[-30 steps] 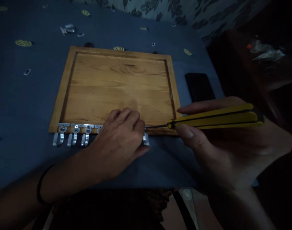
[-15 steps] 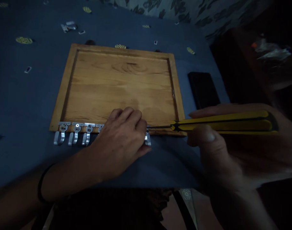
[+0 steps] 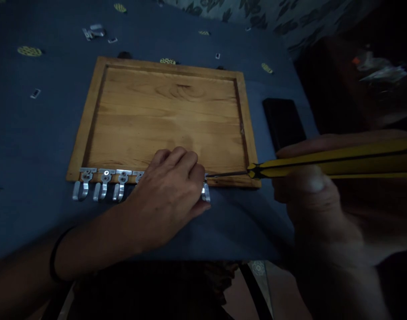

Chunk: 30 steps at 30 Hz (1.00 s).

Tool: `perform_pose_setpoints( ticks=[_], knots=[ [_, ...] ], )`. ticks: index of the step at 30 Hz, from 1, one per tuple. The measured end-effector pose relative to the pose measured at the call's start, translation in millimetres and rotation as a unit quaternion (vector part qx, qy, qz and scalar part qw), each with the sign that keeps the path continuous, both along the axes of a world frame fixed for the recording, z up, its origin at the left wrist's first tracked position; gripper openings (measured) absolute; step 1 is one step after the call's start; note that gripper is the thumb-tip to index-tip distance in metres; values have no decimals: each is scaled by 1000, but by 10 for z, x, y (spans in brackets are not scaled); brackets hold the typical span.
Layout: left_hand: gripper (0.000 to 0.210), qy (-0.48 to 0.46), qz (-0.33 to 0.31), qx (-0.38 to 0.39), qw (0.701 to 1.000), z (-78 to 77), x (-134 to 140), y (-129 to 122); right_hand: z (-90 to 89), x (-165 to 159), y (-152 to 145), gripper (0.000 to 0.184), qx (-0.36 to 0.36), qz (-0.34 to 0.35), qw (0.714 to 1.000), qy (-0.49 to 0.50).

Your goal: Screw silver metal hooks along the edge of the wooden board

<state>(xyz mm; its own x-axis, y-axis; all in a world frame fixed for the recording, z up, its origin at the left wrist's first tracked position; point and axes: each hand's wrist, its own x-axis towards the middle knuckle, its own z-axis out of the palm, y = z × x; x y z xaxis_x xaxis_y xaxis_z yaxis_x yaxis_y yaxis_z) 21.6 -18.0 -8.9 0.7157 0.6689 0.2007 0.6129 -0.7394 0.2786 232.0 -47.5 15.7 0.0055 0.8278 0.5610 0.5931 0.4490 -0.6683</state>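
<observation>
A framed wooden board (image 3: 170,115) lies flat, with a metal hook rail (image 3: 106,175) along its near edge. My left hand (image 3: 170,191) is curled over the right part of that rail, its thumb below the edge, hiding several hooks. One hook shows just right of the fingers. My right hand (image 3: 323,200) grips the yellow-and-black handle of a screwdriver (image 3: 340,161). The screwdriver's thin shaft points left along the board's near edge, and its tip meets the rail beside my left fingers; the exact contact is hidden.
A dark phone (image 3: 284,122) lies right of the board. Loose metal hook pieces (image 3: 94,32) rest on the blue patterned cloth (image 3: 56,133) beyond the board's far left corner. A clear plastic bag (image 3: 383,71) is at the far right.
My right hand and the screwdriver handle have shifted right, showing more of the shaft. My left hand stays over the rail. The view has moved slightly.
</observation>
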Motion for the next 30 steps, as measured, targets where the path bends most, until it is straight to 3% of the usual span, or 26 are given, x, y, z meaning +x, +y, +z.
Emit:
perform_pose_setpoints(
  ticks=[3, 8, 15, 24, 30],
  knots=[
    [28, 1, 0, 1, 1000, 3, 3, 0, 12, -63, -11, 4, -32, 0, 999, -16],
    [27, 2, -2, 0, 1000, 10, -1, 1, 13, -123, -16, 2, -44, -19, 998, 29],
    [27, 8, 1, 1, 1000, 4, -1, 1, -25, -94, 38, 10, -17, 18, 999, 29],
    [26, 10, -1, -14, 1000, 12, -1, 2, 105, -9, 122, 17, -70, 96, 992, -34],
    [29, -4, -8, -11, 1000, 14, -1, 4, 9, -11, 147, 29, -10, 111, 994, -19]
  ],
)
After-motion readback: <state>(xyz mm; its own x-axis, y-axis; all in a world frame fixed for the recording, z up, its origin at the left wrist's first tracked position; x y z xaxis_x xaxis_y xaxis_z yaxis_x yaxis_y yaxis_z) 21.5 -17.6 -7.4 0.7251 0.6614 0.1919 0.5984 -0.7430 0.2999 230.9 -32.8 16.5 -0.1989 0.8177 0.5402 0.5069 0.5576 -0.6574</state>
